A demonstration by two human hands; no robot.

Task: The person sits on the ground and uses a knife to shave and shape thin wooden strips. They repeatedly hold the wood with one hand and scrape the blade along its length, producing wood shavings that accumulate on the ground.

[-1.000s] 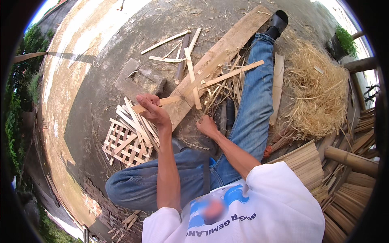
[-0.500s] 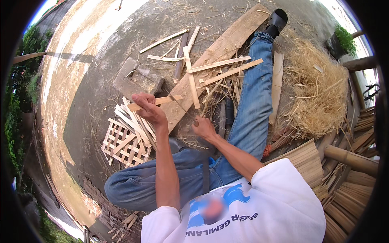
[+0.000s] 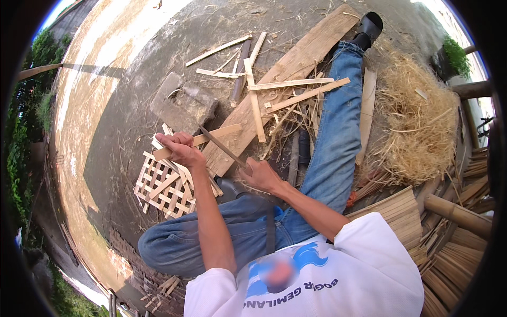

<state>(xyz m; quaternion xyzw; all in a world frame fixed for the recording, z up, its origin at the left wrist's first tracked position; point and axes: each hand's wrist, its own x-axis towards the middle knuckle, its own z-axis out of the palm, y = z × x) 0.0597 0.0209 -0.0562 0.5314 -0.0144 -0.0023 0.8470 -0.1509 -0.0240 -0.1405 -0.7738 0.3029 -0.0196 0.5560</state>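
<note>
I sit on the ground in blue jeans with one leg stretched out. My left hand [image 3: 179, 148] grips a pale wooden strip [image 3: 219, 133] and holds it level above a woven slat lattice [image 3: 161, 186]. My right hand [image 3: 260, 176] is closed around the handle of a knife with a long dark blade [image 3: 222, 147]. The blade slants up to the left and its tip meets the strip. Both hands are close together over the near end of a long plank [image 3: 296, 66].
A grey stone block [image 3: 185, 103] lies just beyond my left hand. Loose strips and shavings [image 3: 288, 92] cover the plank. A pile of straw-coloured fibres [image 3: 417, 127] is on the right, with bundles of split slats [image 3: 396, 208] and thick bamboo poles [image 3: 457, 211] nearer.
My left hand has shifted left with the strip. My right hand has drawn slightly toward me, and the dark blade now shows against the strip.
</note>
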